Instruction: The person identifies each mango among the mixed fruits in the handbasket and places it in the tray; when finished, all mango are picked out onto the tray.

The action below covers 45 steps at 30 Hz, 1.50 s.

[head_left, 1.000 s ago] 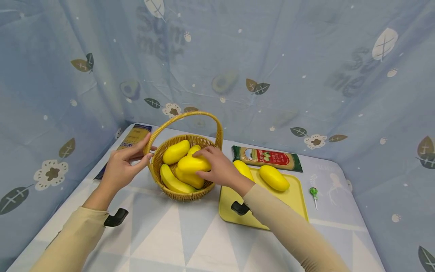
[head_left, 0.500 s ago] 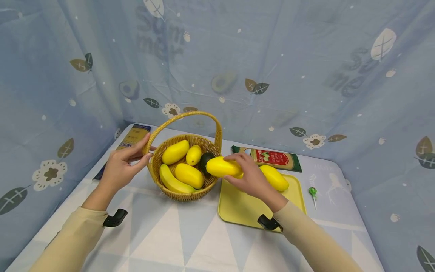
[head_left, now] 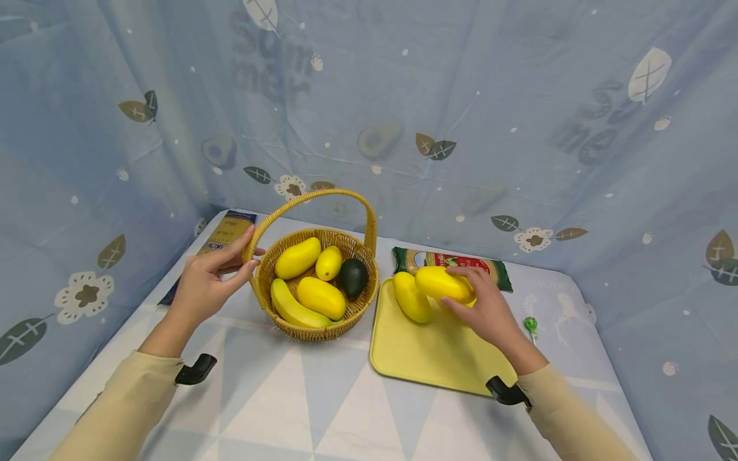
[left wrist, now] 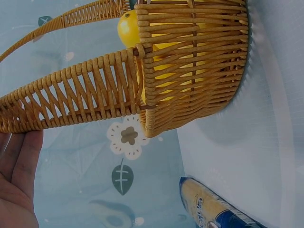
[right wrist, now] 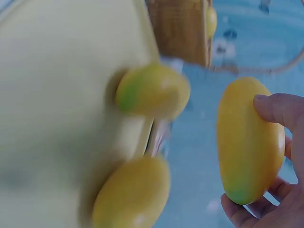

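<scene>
Your left hand (head_left: 204, 285) pinches basket handle (head_left: 319, 191); your right hand (head_left: 487, 307) grips mango (head_left: 441, 283) above yellow tray (head_left: 426, 349), two more mangoes (right wrist: 152, 90) lying on it; wicker basket (head_left: 308, 333) beside tray holds yellow fruits (head_left: 321, 298), banana (head_left: 293, 310) and dark avocado (head_left: 353, 278)

Green-tipped yellow mango (right wrist: 248, 142), golden woven basket (head_left: 314, 333), pale-yellow tray (head_left: 426, 352)

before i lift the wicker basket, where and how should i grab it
Probably best from above, gripping the top of the handle of the basket: it arches free above the fruit, and the left hand holds only its left side, leaving the top open.
</scene>
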Each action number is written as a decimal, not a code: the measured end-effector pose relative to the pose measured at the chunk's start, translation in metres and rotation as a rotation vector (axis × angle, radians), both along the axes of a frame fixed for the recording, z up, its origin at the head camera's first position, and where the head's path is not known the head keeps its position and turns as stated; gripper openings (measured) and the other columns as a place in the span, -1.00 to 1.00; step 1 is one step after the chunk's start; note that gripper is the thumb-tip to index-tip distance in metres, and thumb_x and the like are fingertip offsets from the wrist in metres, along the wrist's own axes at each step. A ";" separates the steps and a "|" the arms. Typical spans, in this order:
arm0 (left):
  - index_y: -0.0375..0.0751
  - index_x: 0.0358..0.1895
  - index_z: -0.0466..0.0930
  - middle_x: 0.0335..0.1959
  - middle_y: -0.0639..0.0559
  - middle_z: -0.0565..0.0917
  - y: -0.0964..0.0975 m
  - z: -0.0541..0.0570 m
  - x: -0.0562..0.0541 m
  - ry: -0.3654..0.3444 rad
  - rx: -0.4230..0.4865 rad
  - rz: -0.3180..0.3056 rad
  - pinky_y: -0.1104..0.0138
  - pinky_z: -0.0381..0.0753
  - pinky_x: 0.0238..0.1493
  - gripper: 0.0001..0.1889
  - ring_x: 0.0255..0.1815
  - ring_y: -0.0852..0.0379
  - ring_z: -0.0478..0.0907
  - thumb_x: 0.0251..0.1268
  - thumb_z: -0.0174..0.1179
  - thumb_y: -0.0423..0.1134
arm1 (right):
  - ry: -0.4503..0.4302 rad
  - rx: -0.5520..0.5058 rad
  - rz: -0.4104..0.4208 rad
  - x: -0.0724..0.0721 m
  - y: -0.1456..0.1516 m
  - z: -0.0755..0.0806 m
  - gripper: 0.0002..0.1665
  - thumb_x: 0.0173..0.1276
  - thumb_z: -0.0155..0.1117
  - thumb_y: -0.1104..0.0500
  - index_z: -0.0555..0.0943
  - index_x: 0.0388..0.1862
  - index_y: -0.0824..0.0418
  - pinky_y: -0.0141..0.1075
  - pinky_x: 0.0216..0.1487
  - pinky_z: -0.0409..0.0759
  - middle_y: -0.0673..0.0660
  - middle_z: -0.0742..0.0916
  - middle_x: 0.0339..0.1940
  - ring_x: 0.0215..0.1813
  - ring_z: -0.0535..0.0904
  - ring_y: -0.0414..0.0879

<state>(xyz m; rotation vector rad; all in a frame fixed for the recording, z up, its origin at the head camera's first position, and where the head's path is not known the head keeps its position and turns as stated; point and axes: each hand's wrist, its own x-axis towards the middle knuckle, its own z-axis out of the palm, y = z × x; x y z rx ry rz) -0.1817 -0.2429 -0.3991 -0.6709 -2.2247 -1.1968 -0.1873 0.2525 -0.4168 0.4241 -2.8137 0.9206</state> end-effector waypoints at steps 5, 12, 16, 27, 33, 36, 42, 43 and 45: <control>-0.07 0.46 0.44 -0.05 -0.13 0.78 0.001 0.000 -0.001 0.001 -0.002 -0.002 0.60 0.63 -0.08 -0.21 -0.08 0.52 0.64 0.15 0.36 -0.65 | -0.050 0.004 -0.127 -0.001 0.038 -0.012 -0.32 0.41 0.41 -0.04 0.44 0.41 0.14 0.29 0.26 0.51 0.34 0.46 0.30 0.19 0.43 0.29; -0.08 0.46 0.44 -0.04 -0.13 0.78 0.002 0.000 -0.001 -0.002 -0.004 0.006 0.61 0.63 -0.08 -0.22 -0.08 0.53 0.64 0.15 0.36 -0.65 | -0.082 -0.019 -0.242 -0.004 0.083 -0.033 -0.24 0.48 0.31 -0.11 0.38 0.47 0.29 0.24 0.25 0.49 0.42 0.44 0.31 0.16 0.41 0.30; -0.07 0.47 0.44 -0.04 -0.13 0.78 0.003 0.000 -0.001 -0.005 0.000 -0.001 0.60 0.63 -0.07 -0.21 -0.08 0.52 0.64 0.15 0.36 -0.66 | -0.098 -0.033 -0.291 -0.004 0.097 -0.041 -0.22 0.49 0.28 -0.13 0.36 0.45 0.33 0.16 0.18 0.52 0.41 0.45 0.25 0.11 0.40 0.27; -0.12 0.46 0.44 -0.04 -0.14 0.78 0.003 0.001 -0.001 -0.002 0.006 -0.007 0.60 0.64 -0.08 -0.23 -0.08 0.51 0.65 0.14 0.36 -0.66 | -0.168 -0.011 -0.338 0.004 0.102 -0.053 -0.22 0.48 0.31 -0.11 0.35 0.45 0.34 0.18 0.23 0.47 0.43 0.46 0.23 0.12 0.38 0.29; -0.10 0.47 0.43 -0.03 -0.14 0.78 0.003 0.001 0.001 -0.008 0.009 -0.008 0.59 0.64 -0.08 -0.23 -0.10 0.44 0.68 0.16 0.35 -0.65 | -0.251 -0.013 -0.353 0.007 0.099 -0.062 -0.15 0.46 0.31 -0.17 0.30 0.49 0.32 0.21 0.31 0.42 0.44 0.43 0.25 0.16 0.36 0.30; -0.09 0.47 0.43 -0.03 -0.14 0.78 0.003 0.001 0.001 -0.014 0.009 -0.007 0.59 0.64 -0.08 -0.22 -0.12 0.41 0.69 0.17 0.35 -0.65 | -0.269 -0.001 -0.352 0.009 0.096 -0.063 -0.13 0.46 0.30 -0.18 0.29 0.49 0.33 0.22 0.32 0.42 0.44 0.42 0.26 0.17 0.36 0.31; -0.15 0.46 0.44 -0.05 -0.15 0.78 0.002 0.001 0.000 -0.008 0.000 0.003 0.61 0.63 -0.08 -0.22 -0.09 0.52 0.64 0.12 0.36 -0.68 | -0.273 0.041 -0.320 0.013 0.093 -0.062 -0.27 0.51 0.27 0.02 0.29 0.49 0.35 0.28 0.36 0.39 0.45 0.44 0.29 0.23 0.38 0.35; -0.15 0.46 0.44 -0.05 -0.15 0.78 0.002 0.001 0.000 -0.004 -0.002 0.005 0.61 0.63 -0.08 -0.22 -0.08 0.53 0.64 0.12 0.36 -0.68 | -0.275 0.042 -0.314 0.013 0.093 -0.061 -0.29 0.51 0.27 0.06 0.30 0.48 0.35 0.28 0.36 0.39 0.45 0.44 0.29 0.25 0.37 0.36; -0.14 0.46 0.44 -0.05 -0.16 0.78 0.002 0.002 0.000 0.000 -0.004 0.008 0.61 0.63 -0.08 -0.21 -0.08 0.55 0.63 0.11 0.36 -0.68 | -0.281 0.042 -0.313 0.014 0.092 -0.061 -0.29 0.49 0.28 0.08 0.30 0.48 0.35 0.29 0.36 0.40 0.45 0.44 0.30 0.26 0.37 0.36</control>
